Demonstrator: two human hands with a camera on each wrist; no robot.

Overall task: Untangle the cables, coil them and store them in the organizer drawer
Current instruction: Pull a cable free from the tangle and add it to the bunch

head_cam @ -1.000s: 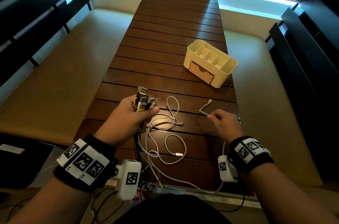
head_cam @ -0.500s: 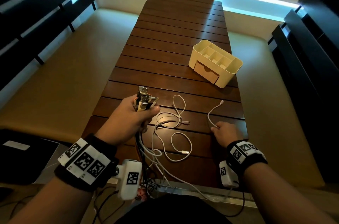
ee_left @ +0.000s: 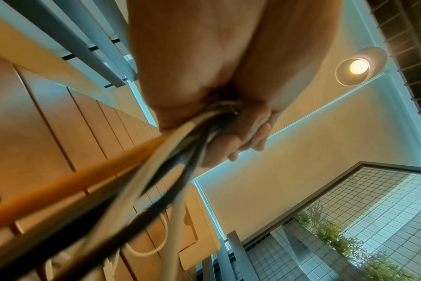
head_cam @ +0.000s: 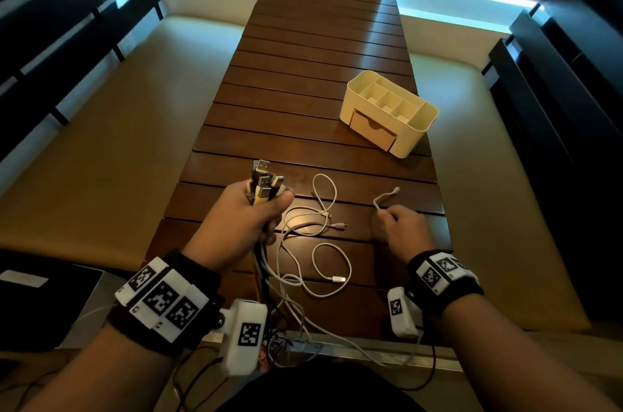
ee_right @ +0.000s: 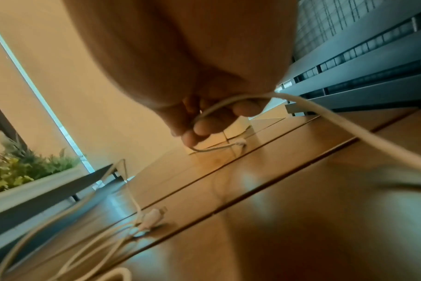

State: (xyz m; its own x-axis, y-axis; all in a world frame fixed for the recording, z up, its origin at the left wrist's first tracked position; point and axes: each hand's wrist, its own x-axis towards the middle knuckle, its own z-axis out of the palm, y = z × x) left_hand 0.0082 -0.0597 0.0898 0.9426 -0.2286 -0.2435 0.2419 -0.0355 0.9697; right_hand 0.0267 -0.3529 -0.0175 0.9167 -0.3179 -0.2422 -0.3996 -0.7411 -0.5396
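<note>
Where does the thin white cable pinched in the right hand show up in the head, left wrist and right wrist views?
Head: the thin white cable rises from the right hand, right of centre, its plug tip up and away.
Left wrist: not identifiable; only the cable bundle gripped by the left hand.
Right wrist: it runs through the fingers at centre, then sweeps right.
Shared landmark: the cream organizer, behind the fingers in the right wrist view.

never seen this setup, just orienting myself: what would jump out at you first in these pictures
First, the left hand near the table's front edge, gripping a bundle of cables with the USB plugs sticking up out of the fist. Next, the right hand beside it, pinching a single white cable whose free end curls up. Farther back on the right of the slatted wooden table sits a cream organizer, its drawer closed.
</note>
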